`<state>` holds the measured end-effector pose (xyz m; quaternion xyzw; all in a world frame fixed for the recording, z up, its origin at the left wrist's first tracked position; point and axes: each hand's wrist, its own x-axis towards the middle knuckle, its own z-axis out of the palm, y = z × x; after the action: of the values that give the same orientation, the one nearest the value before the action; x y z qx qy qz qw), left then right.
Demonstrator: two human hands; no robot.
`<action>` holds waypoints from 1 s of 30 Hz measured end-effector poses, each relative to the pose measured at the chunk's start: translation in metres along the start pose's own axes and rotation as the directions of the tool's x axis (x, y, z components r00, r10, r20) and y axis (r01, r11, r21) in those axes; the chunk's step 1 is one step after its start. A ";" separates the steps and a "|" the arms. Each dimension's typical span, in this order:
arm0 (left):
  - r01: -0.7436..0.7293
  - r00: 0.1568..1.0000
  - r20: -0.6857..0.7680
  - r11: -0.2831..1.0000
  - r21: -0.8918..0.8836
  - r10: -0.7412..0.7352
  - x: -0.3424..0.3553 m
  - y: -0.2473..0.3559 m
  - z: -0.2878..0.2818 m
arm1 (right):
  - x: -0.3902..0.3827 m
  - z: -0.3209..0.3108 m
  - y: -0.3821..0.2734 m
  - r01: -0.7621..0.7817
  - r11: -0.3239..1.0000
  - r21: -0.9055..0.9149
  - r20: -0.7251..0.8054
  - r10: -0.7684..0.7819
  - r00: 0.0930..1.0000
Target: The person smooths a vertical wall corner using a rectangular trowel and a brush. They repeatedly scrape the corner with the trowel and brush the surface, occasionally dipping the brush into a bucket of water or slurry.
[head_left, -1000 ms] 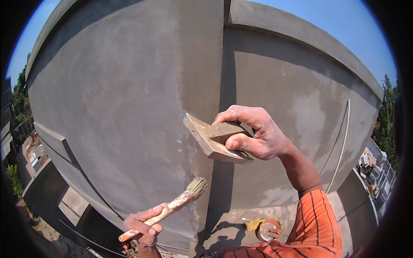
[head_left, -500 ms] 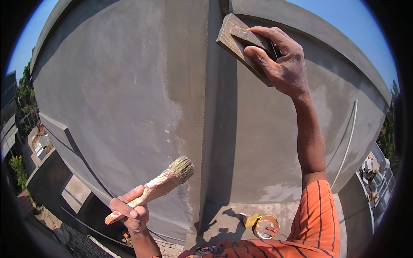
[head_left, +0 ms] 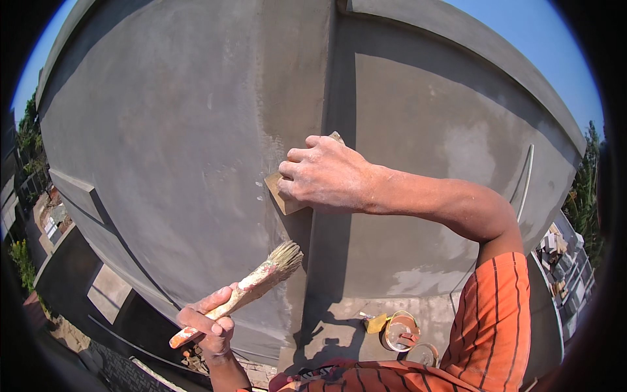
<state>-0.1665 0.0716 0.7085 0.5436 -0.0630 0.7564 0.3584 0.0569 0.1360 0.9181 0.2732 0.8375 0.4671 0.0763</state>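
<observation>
My right hand [head_left: 330,175] is closed around the handle of a wooden float [head_left: 283,198], at the narrow strip of grey plastered wall left of the inside corner. Most of the float, its handle included, is hidden under my fingers. Lower down, my left hand [head_left: 208,325] grips a paintbrush [head_left: 261,279] by its whitish, stained handle, bristles pointing up and right. The brush is held in front of the plastered wall [head_left: 163,163]; whether its bristles touch the surface I cannot tell. Damp patches mark the plaster beside the strip.
On the ledge below stand a bucket [head_left: 390,325] with a reddish object in it, a yellow piece [head_left: 375,323] and a second round container [head_left: 423,355]. A pale pipe [head_left: 526,179] sticks out along the right wall. Stacked blocks [head_left: 567,261] lie far right, beyond a parapet.
My right hand has brought the float down and left, from high by the inside corner to the strip at mid-height. My left hand with the paintbrush has shifted slightly right.
</observation>
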 end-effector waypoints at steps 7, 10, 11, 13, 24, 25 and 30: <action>0.026 0.999 -0.024 0.999 0.045 -0.025 -0.006 0.011 -0.007 | -0.026 -0.081 0.122 -0.576 0.796 0.188 -0.339 0.603 0.722; 0.052 0.999 -0.012 0.998 0.034 -0.052 -0.006 0.011 -0.008 | -0.020 -0.065 0.118 -0.562 0.826 0.037 -0.373 0.534 0.759; 0.060 0.998 -0.021 0.998 0.036 -0.059 -0.006 0.010 -0.009 | -0.017 -0.053 0.096 -0.437 0.895 -0.086 -0.367 0.380 0.849; 0.088 0.996 -0.031 0.995 0.043 -0.087 -0.010 0.010 -0.012 | -0.010 -0.015 0.046 -0.250 0.961 -0.121 -0.147 0.232 0.962; -0.009 0.999 -0.044 0.995 0.102 0.013 -0.024 0.003 -0.016 | -0.070 -0.064 0.244 0.252 0.527 0.812 -0.580 0.677 0.454; -0.021 0.999 -0.045 0.994 0.111 0.026 -0.027 0.000 -0.026 | -0.064 -0.064 0.266 0.233 0.557 0.797 -0.597 0.668 0.444; -0.058 0.993 -0.083 0.972 0.228 0.079 -0.049 -0.003 -0.046 | -0.005 -0.052 0.359 0.223 0.700 0.678 -0.716 0.562 0.414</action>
<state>-0.1934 0.0730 0.6471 0.5431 0.0207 0.7946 0.2705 0.1797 0.2432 1.2422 0.0810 0.8151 0.1953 -0.5394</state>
